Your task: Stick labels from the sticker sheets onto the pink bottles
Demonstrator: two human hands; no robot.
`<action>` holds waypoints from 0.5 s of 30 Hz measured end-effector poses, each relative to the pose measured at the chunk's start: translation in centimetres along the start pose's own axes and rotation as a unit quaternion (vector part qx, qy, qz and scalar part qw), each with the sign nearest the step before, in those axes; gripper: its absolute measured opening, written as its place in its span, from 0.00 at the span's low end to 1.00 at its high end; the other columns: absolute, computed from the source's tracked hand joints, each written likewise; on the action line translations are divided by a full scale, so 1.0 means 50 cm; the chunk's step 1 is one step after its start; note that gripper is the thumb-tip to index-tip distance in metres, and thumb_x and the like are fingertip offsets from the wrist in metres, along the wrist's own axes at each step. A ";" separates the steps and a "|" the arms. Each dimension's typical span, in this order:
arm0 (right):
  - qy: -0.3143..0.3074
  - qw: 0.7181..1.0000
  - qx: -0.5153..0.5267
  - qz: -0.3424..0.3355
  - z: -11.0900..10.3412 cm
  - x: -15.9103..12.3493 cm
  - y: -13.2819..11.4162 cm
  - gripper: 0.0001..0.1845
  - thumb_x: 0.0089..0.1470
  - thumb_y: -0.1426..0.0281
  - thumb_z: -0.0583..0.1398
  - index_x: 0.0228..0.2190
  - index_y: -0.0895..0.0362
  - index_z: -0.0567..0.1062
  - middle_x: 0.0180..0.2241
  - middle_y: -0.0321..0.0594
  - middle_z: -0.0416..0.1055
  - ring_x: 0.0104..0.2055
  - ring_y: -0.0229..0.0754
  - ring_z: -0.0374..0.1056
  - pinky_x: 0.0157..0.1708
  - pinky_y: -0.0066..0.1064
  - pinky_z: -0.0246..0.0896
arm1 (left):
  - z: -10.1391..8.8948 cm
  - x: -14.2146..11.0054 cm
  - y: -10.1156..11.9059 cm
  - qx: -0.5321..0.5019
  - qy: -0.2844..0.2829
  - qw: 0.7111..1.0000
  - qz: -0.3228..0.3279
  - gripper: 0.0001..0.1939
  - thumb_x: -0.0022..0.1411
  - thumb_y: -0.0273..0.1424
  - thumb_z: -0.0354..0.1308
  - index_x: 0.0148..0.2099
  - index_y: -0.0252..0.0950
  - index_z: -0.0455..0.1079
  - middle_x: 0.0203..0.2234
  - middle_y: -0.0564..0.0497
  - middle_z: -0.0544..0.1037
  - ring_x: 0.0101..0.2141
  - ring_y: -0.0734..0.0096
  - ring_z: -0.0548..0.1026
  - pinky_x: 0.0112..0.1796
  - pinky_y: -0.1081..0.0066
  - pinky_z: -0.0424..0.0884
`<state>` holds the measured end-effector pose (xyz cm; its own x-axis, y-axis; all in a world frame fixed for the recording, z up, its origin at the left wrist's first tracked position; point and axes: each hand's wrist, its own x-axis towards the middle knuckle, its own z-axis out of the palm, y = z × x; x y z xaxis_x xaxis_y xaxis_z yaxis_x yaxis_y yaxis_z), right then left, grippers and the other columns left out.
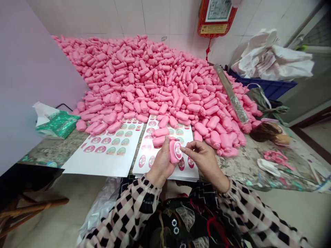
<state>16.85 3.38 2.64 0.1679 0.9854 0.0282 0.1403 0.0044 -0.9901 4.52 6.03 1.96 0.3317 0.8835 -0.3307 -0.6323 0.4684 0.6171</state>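
The left hand (163, 160), just below the centre of the frame, is curled round a pink bottle (172, 158), thumb up along its side, the grip closed firmly on it. The bottle stands roughly upright in that hand, above the right sheet (141, 170), with a round white-edged sticker (178, 150) on the side turned to the right hand (204, 158). The right hand is mostly closed, thumb and forefinger drawn together at the sticker's right edge; whether they pinch it or only press it, I cannot tell.

There are 2 loose bottles (160, 132) on the right sheet, just above the left hand. The left sheet (103, 163), left of centre, bears rows of pink and green stickers (111, 150). A pile (139, 75) of pink bottles fills the upper middle and spills onto the top edges of both sheets. A long strip (231, 94) lies on the pile's right side.

At the left of the frame, a green pack (58, 124) rests on the table (232, 172). At upper right, a white bag (279, 63) sits on a blue bin (269, 89); a red calendar (217, 29) hangs at the top. At lower right lie pink scissors (278, 158), near a white wad (269, 167).
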 end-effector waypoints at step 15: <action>-0.035 0.999 -0.013 -0.003 0.008 -0.009 -0.009 0.14 0.45 0.58 0.63 0.22 0.56 0.71 0.17 0.32 0.68 0.15 0.32 0.57 0.15 0.25 0.49 | -0.002 -0.008 -0.009 0.018 -0.007 0.999 0.029 0.25 0.57 0.52 0.49 0.40 0.35 0.67 0.21 0.54 0.69 0.21 0.76 0.69 0.22 0.75 0.66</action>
<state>16.32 3.02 3.00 0.0980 0.9949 0.0227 0.1656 0.0062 -0.9862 4.61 5.47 1.71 0.3048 0.9089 -0.2847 -0.6252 0.4165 0.6600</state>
